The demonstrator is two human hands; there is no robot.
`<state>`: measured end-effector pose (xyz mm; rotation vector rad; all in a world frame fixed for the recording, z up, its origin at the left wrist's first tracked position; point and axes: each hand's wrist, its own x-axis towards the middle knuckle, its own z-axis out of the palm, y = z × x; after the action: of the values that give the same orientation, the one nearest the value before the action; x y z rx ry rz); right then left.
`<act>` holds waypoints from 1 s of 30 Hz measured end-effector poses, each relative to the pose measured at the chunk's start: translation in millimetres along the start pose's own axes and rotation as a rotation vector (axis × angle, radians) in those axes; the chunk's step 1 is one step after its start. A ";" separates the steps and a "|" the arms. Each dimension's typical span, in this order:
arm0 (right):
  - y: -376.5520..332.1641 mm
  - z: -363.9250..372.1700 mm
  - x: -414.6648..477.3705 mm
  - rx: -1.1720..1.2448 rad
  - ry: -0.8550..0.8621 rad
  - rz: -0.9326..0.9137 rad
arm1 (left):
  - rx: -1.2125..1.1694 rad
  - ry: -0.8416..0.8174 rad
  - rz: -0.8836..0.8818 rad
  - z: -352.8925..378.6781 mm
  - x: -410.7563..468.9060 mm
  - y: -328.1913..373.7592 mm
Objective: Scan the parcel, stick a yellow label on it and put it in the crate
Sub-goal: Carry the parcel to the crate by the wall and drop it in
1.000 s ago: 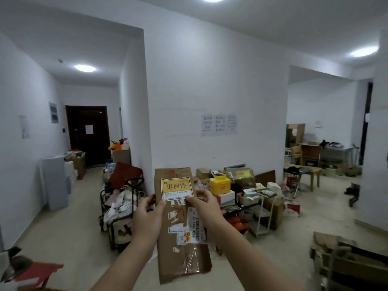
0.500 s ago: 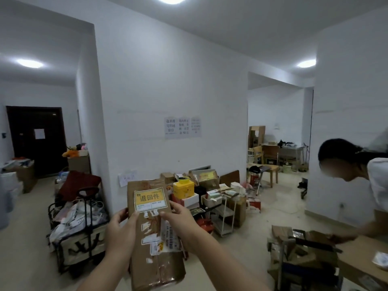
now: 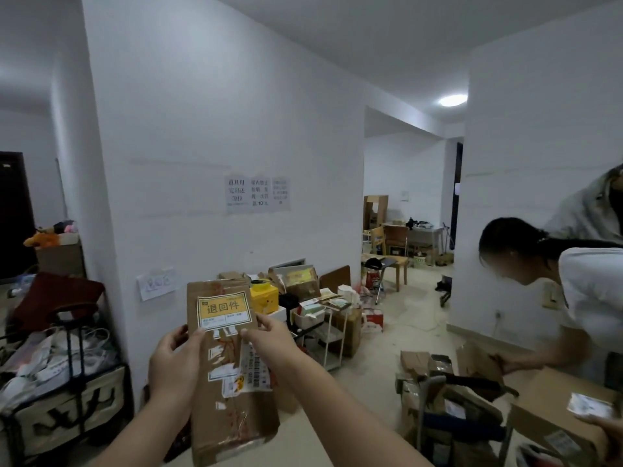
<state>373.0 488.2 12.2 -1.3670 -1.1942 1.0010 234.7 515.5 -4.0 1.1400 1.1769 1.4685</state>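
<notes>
I hold a flat brown cardboard parcel (image 3: 232,409) upright in front of me, low in the middle of the view. A yellow label (image 3: 224,310) with dark characters sits on its upper part, and a white shipping label lies lower on its face. My left hand (image 3: 175,364) grips the parcel's left edge. My right hand (image 3: 269,342) holds its right side, thumb and fingers at the yellow label's lower right corner. No crate is clearly identifiable.
A black trolley (image 3: 60,392) full of bags stands at the left. Boxes and a yellow container (image 3: 264,296) are piled by the white wall. At the right a person (image 3: 553,281) bends over cardboard boxes (image 3: 455,392); a second person stands behind.
My view has swung to the right, bringing the bending person and the boxes at the right into view. Both hands keep hold of the parcel, the right at the label's corner.
</notes>
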 end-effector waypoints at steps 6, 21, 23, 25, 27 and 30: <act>-2.1 36.3 93.2 0.049 0.025 0.029 | -0.015 -0.012 -0.016 -3.0 100.1 -11.1; -7.9 97.6 293.7 0.158 0.081 0.059 | 0.013 -0.016 0.008 -0.3 304.8 -26.8; -3.5 101.7 318.2 0.167 0.093 0.060 | 0.013 -0.013 0.001 3.7 326.1 -30.4; -0.5 105.8 343.0 0.167 0.112 0.065 | 0.021 -0.007 0.000 7.9 349.3 -35.2; 1.5 109.7 369.1 0.168 0.129 0.070 | 0.025 -0.001 0.002 12.0 374.1 -41.0; 5.3 113.8 413.9 0.179 0.116 0.048 | 0.026 0.005 0.007 19.7 415.7 -50.9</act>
<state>330.1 915.3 5.2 -1.2993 -0.9663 1.0228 191.7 932.6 -3.2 1.1601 1.1997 1.4656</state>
